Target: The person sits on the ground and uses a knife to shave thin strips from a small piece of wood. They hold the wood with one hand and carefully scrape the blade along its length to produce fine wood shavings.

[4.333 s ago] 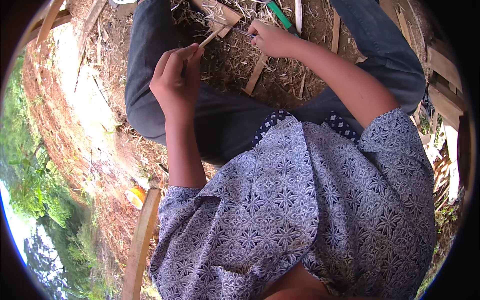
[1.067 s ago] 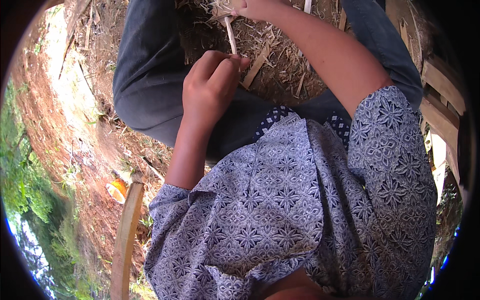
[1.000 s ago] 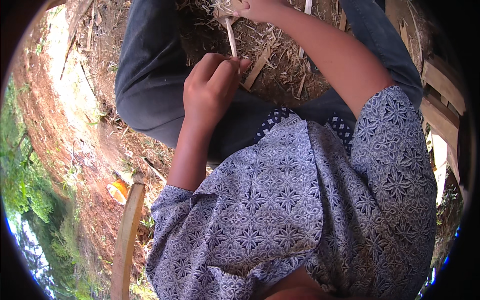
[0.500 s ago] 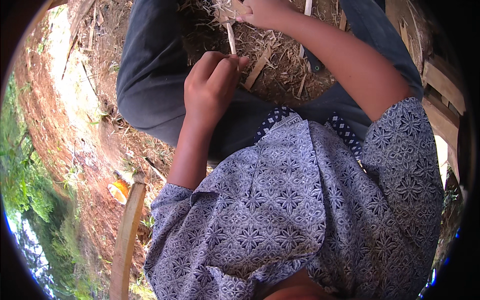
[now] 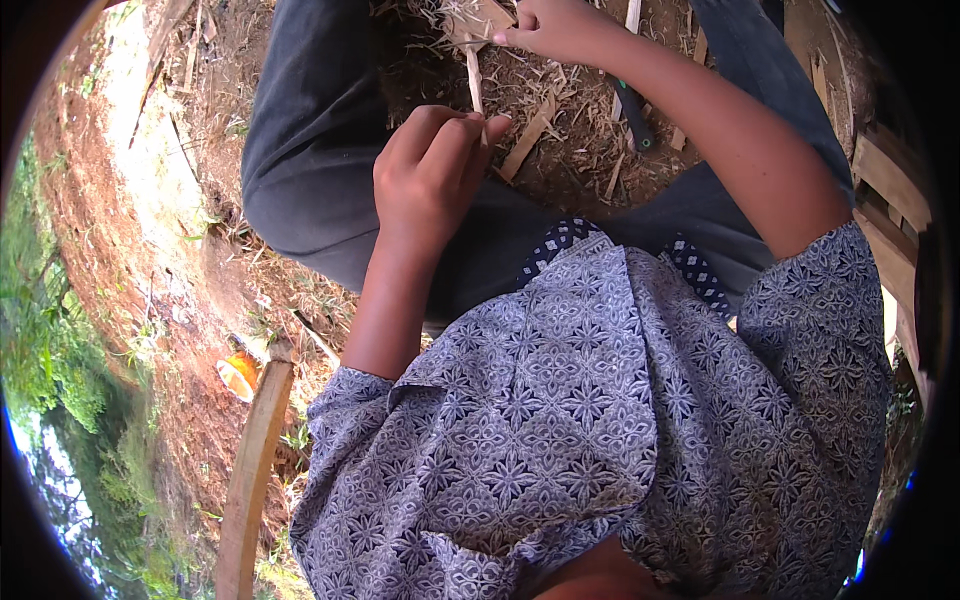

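My left hand (image 5: 430, 165) is closed around the lower end of a thin, pale wooden stick (image 5: 474, 80), which points away from me. At the top edge, my right hand (image 5: 560, 30) is closed, with its thumb toward the stick's far end. A thin, dark blade (image 5: 462, 42) reaches from its fingers across the stick. Its handle, if it has one, is hidden. Behind the far end lies a flat wood piece (image 5: 492, 16) among shavings. Under my right forearm, on the ground, rests a tool with a black and green handle (image 5: 634, 120).
Pale wood shavings and a flat wood strip (image 5: 528, 138) litter the soil between my legs. At the left, a wooden post (image 5: 253, 480) rises near an orange container (image 5: 238, 376). Wooden boards (image 5: 888, 180) stand at the right.
The view has shifted slightly, so everything sits a little further right and lower. My right hand has drawn back a little to the right; more of the black and green handle shows.
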### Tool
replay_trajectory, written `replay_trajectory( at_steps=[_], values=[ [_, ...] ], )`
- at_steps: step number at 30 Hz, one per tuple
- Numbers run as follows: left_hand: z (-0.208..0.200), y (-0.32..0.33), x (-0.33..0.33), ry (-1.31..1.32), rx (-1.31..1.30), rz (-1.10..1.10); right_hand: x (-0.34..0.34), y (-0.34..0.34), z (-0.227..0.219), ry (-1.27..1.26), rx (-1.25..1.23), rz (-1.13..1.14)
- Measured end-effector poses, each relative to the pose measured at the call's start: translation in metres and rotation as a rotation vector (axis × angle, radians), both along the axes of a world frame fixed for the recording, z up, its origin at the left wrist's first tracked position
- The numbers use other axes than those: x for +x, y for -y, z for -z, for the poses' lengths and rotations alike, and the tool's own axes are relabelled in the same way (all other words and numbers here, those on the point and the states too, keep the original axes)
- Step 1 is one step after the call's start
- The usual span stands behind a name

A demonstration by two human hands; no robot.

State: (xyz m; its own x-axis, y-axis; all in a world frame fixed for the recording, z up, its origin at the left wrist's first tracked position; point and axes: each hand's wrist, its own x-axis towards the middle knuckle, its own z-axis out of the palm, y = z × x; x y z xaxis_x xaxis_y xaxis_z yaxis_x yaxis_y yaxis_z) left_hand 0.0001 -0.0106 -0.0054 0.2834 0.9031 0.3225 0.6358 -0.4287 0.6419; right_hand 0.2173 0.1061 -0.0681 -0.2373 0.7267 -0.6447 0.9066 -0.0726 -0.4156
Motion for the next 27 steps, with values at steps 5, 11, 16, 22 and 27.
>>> replay_trajectory(
  at_steps=[5, 11, 16, 22, 27],
  values=[
    [0.001, -0.001, 0.001, -0.005, 0.008, 0.008, -0.004, 0.001, -0.023, 0.027, 0.065, -0.055],
    [0.001, -0.001, 0.004, -0.001, 0.022, 0.047, -0.018, -0.010, 0.022, 0.291, -0.007, 0.066],
    [0.000, -0.001, 0.002, -0.013, -0.001, 0.017, -0.013, -0.017, 0.030, 0.222, -0.018, 0.018],
    [0.000, 0.001, -0.001, -0.030, -0.008, -0.004, -0.007, -0.025, 0.039, 0.185, -0.011, 0.004],
    [0.002, 0.000, -0.001, -0.023, 0.006, -0.001, -0.004, -0.018, 0.008, 0.145, 0.044, -0.099]
  ],
)
